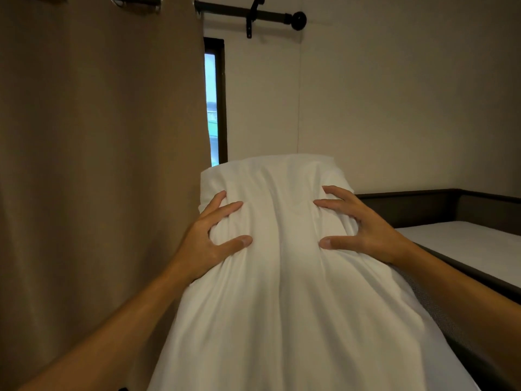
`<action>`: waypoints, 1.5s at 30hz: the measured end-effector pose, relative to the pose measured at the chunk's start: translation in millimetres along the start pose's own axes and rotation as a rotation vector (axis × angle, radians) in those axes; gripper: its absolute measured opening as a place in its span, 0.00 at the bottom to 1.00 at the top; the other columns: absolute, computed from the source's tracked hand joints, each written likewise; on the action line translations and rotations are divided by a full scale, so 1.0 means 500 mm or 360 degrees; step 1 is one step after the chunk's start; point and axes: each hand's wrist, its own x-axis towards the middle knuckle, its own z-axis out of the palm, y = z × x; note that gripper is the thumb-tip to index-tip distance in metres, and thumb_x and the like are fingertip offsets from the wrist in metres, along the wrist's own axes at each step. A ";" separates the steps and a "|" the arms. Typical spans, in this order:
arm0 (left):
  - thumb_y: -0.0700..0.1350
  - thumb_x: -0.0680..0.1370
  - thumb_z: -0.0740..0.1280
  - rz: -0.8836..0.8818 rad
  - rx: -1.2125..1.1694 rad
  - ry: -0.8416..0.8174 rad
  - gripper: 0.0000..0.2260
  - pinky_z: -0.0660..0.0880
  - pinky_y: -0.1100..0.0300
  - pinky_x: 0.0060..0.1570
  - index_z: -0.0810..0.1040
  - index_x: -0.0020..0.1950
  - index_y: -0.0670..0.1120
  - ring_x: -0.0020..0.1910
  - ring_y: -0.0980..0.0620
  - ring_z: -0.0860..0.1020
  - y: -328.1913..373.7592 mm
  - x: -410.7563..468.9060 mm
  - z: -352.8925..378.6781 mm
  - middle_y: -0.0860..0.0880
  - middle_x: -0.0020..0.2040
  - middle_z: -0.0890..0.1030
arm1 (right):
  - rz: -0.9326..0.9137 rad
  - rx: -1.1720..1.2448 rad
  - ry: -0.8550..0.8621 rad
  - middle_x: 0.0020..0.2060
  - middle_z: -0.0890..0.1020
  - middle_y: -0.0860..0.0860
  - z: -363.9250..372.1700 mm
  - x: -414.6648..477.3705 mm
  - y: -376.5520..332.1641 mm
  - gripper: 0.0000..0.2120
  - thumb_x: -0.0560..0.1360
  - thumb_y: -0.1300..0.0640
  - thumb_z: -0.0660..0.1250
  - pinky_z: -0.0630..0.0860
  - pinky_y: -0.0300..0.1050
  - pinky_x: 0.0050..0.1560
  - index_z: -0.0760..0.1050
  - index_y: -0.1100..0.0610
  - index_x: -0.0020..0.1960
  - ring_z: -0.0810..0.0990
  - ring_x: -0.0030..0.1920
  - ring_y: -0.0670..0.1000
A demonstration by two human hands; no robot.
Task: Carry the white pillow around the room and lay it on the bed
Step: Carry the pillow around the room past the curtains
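The white pillow [282,277] fills the lower middle of the head view, held up lengthwise in front of me. My left hand [208,241] clutches its left side, fingers dug into the fabric. My right hand [363,230] clutches its right side the same way. The bed [473,244] lies to the right, a pale mattress inside a dark frame, lower than the pillow and apart from it. The pillow's lower end runs out of view at the bottom.
A brown curtain [98,165] hangs close on the left from a dark rod [267,15]. A narrow strip of window [214,108] shows beside it. Pale walls meet in a corner behind the pillow. The bed's dark headboard [423,207] runs along the right wall.
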 end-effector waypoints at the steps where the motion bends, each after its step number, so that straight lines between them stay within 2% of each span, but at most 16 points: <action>1: 0.62 0.66 0.71 0.0005 -0.0009 -0.0018 0.31 0.60 0.76 0.60 0.70 0.69 0.62 0.70 0.69 0.59 -0.020 0.016 0.002 0.63 0.76 0.58 | 0.0016 -0.0011 0.0012 0.71 0.61 0.32 0.006 0.013 0.010 0.33 0.60 0.40 0.77 0.59 0.34 0.63 0.72 0.33 0.64 0.59 0.69 0.30; 3: 0.65 0.65 0.70 0.0020 -0.0031 -0.0040 0.31 0.59 0.74 0.61 0.69 0.68 0.65 0.71 0.68 0.59 -0.059 0.048 0.005 0.63 0.76 0.58 | 0.0050 -0.0023 0.0029 0.71 0.62 0.32 0.020 0.040 0.031 0.33 0.60 0.40 0.77 0.59 0.36 0.64 0.72 0.33 0.63 0.59 0.69 0.30; 5: 0.66 0.64 0.70 0.0040 -0.0055 -0.0058 0.30 0.58 0.77 0.61 0.69 0.66 0.67 0.72 0.69 0.58 -0.096 0.077 0.006 0.63 0.76 0.58 | 0.0082 -0.0038 0.0049 0.71 0.62 0.33 0.035 0.068 0.048 0.33 0.60 0.40 0.77 0.59 0.37 0.65 0.72 0.34 0.63 0.59 0.69 0.31; 7: 0.65 0.65 0.71 0.0065 -0.0080 -0.0079 0.30 0.57 0.81 0.59 0.70 0.66 0.66 0.71 0.72 0.57 -0.131 0.102 0.005 0.62 0.76 0.59 | 0.0116 -0.0062 0.0070 0.71 0.62 0.33 0.051 0.094 0.060 0.33 0.60 0.40 0.77 0.59 0.37 0.65 0.72 0.34 0.63 0.60 0.70 0.32; 11: 0.63 0.65 0.71 0.0116 -0.0144 -0.0131 0.30 0.55 0.83 0.57 0.70 0.66 0.64 0.68 0.77 0.55 -0.193 0.147 0.002 0.59 0.76 0.59 | 0.0180 -0.0102 0.0101 0.72 0.62 0.34 0.084 0.136 0.079 0.33 0.60 0.41 0.77 0.59 0.37 0.66 0.72 0.35 0.64 0.59 0.70 0.32; 18: 0.61 0.65 0.71 0.0154 -0.0229 -0.0168 0.31 0.56 0.81 0.60 0.71 0.67 0.61 0.69 0.75 0.56 -0.280 0.196 -0.001 0.59 0.77 0.59 | 0.0275 -0.0170 0.0106 0.71 0.62 0.33 0.121 0.191 0.090 0.32 0.61 0.42 0.78 0.59 0.37 0.65 0.73 0.34 0.63 0.59 0.69 0.31; 22: 0.64 0.64 0.71 0.0162 -0.0279 -0.0165 0.31 0.57 0.80 0.61 0.71 0.66 0.64 0.70 0.73 0.57 -0.309 0.223 0.006 0.60 0.76 0.59 | 0.0298 -0.0213 0.0117 0.71 0.62 0.33 0.124 0.212 0.095 0.32 0.61 0.42 0.77 0.59 0.38 0.66 0.72 0.34 0.63 0.59 0.69 0.31; 26: 0.63 0.65 0.71 0.0198 -0.0309 -0.0173 0.31 0.57 0.78 0.63 0.71 0.68 0.61 0.71 0.71 0.57 -0.325 0.248 0.021 0.60 0.77 0.59 | 0.0321 -0.0265 0.0132 0.71 0.62 0.33 0.116 0.225 0.101 0.32 0.61 0.41 0.77 0.59 0.39 0.66 0.72 0.34 0.63 0.59 0.70 0.32; 32: 0.61 0.65 0.72 0.0246 -0.0370 -0.0166 0.31 0.58 0.78 0.62 0.72 0.68 0.61 0.72 0.68 0.59 -0.336 0.292 0.055 0.60 0.76 0.60 | 0.0306 -0.0320 0.0163 0.71 0.62 0.32 0.086 0.237 0.120 0.32 0.60 0.40 0.77 0.59 0.29 0.60 0.72 0.33 0.63 0.59 0.68 0.28; 34: 0.60 0.66 0.72 0.0271 -0.0375 -0.0167 0.31 0.59 0.76 0.63 0.72 0.68 0.60 0.72 0.66 0.60 -0.331 0.312 0.070 0.60 0.76 0.60 | 0.0307 -0.0361 0.0170 0.71 0.62 0.32 0.069 0.239 0.127 0.32 0.60 0.39 0.76 0.59 0.31 0.61 0.72 0.33 0.63 0.59 0.68 0.29; 38: 0.62 0.65 0.72 0.0345 -0.0393 -0.0166 0.31 0.61 0.62 0.69 0.72 0.68 0.61 0.73 0.64 0.61 -0.310 0.369 0.104 0.59 0.76 0.61 | 0.0312 -0.0412 0.0226 0.72 0.63 0.36 0.017 0.246 0.136 0.32 0.60 0.40 0.76 0.60 0.37 0.66 0.73 0.35 0.63 0.61 0.70 0.34; 42: 0.64 0.64 0.72 0.0431 -0.0428 -0.0181 0.30 0.60 0.60 0.70 0.72 0.66 0.64 0.73 0.66 0.60 -0.275 0.453 0.139 0.58 0.76 0.62 | 0.0346 -0.0455 0.0306 0.72 0.63 0.38 -0.052 0.255 0.140 0.31 0.62 0.42 0.75 0.60 0.45 0.68 0.72 0.37 0.65 0.63 0.71 0.42; 45: 0.64 0.64 0.71 0.0490 -0.0432 -0.0190 0.31 0.60 0.61 0.70 0.73 0.66 0.64 0.73 0.66 0.60 -0.244 0.520 0.170 0.57 0.76 0.62 | 0.0353 -0.0479 0.0380 0.72 0.64 0.37 -0.109 0.261 0.149 0.30 0.63 0.45 0.75 0.60 0.41 0.66 0.73 0.37 0.64 0.63 0.70 0.40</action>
